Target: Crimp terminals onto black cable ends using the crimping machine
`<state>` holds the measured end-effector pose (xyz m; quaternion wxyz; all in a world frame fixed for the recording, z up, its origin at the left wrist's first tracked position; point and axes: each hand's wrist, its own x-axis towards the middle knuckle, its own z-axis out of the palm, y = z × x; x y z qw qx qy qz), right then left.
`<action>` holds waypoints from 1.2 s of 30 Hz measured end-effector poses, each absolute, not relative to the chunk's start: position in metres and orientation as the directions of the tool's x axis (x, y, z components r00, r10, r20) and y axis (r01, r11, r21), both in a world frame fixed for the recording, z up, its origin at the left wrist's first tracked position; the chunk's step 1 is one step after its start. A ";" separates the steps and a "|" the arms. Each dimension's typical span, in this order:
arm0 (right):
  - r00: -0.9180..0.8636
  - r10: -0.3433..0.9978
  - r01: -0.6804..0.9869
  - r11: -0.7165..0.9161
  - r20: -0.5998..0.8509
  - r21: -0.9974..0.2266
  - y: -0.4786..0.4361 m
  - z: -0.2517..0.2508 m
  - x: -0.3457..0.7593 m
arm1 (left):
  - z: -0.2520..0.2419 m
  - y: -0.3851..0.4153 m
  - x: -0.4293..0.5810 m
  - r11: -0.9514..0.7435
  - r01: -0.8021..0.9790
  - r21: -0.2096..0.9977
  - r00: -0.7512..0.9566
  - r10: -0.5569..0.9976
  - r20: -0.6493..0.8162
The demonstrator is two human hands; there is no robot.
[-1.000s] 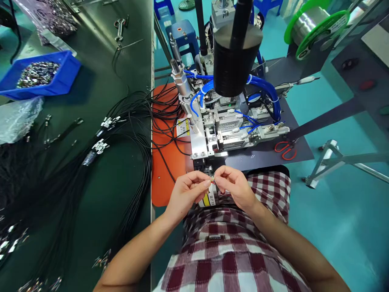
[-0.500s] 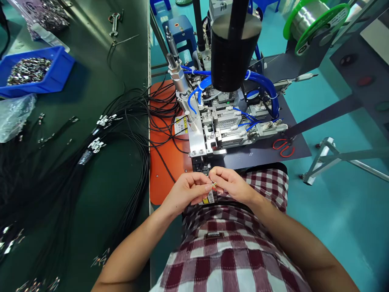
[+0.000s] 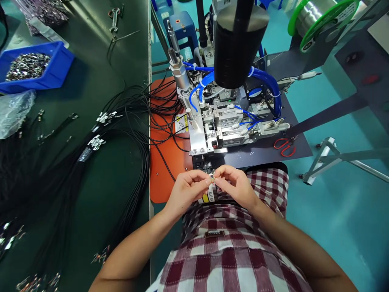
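The dark green table spans my left side; to its right I see the metal machine. Black cables run from the table onto an orange panel. A blue bin holding small metal parts sits at the table's upper left. My left hand and right hand meet before the machine, each grip pinched on thin coloured wires, located between the two sets of fingertips.
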<state>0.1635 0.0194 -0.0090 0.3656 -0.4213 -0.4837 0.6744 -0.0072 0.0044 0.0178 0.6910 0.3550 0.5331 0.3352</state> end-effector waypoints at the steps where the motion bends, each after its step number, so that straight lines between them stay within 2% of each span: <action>1: -0.356 0.909 -0.076 -0.257 -0.214 -0.963 0.018 -0.008 0.162 | 0.017 0.004 -0.007 0.516 -0.083 0.853 0.201 0.847 -0.493; 6: -0.306 0.924 -0.051 -0.256 -0.229 -0.965 0.018 -0.001 0.156 | 0.015 0.003 -0.006 0.483 -0.068 0.873 0.179 0.866 -0.466; 10: -0.324 0.892 -0.107 -0.366 -0.315 -0.925 0.018 -0.003 0.155 | 0.010 0.000 -0.003 0.414 -0.025 0.910 0.135 0.903 -0.407; 13: -0.365 0.854 -0.179 -0.455 -0.370 -0.873 0.016 -0.009 0.155 | 0.005 -0.005 -0.001 0.131 0.143 0.981 0.024 0.990 -0.136; 15: -0.379 0.845 -0.193 -0.472 -0.378 -0.860 0.015 -0.013 0.155 | 0.002 -0.007 -0.001 -0.049 0.253 0.966 0.026 0.999 0.044; 16: -0.377 0.847 -0.188 -0.466 -0.375 -0.864 0.014 -0.013 0.156 | 0.001 -0.007 -0.002 -0.091 0.271 0.958 0.049 0.996 0.080; 20: -0.374 0.861 -0.148 -0.423 -0.345 -0.894 0.015 -0.012 0.158 | 0.001 -0.002 -0.006 -0.001 0.175 0.985 0.120 0.993 -0.020; 23: -0.380 0.863 -0.135 -0.407 -0.332 -0.903 0.015 -0.010 0.157 | 0.001 0.006 -0.011 0.193 0.035 0.981 0.200 0.960 -0.196; 25: -0.383 0.865 -0.109 -0.391 -0.325 -0.914 0.015 -0.008 0.157 | 0.004 0.010 -0.014 0.357 -0.043 0.933 0.273 0.903 -0.333; 28: -0.370 0.876 -0.064 -0.358 -0.311 -0.932 0.019 -0.008 0.158 | 0.011 0.012 -0.018 0.476 0.003 0.880 0.318 0.833 -0.452; 30: -0.349 0.882 -0.055 -0.356 -0.316 -0.933 0.025 -0.011 0.160 | 0.015 0.012 -0.021 0.363 0.162 0.917 0.250 0.884 -0.394; 32: -0.334 0.881 -0.055 -0.373 -0.335 -0.926 0.034 -0.016 0.161 | 0.015 0.013 -0.024 0.132 0.371 0.919 0.184 0.960 -0.212; 34: -0.337 0.871 -0.052 -0.397 -0.358 -0.917 0.042 -0.024 0.160 | 0.009 0.016 -0.028 -0.095 0.532 0.841 0.188 0.982 -0.007; 36: -0.350 0.860 -0.063 -0.418 -0.372 -0.906 0.048 -0.031 0.158 | -0.001 0.019 -0.033 -0.238 0.614 0.753 0.222 0.967 0.124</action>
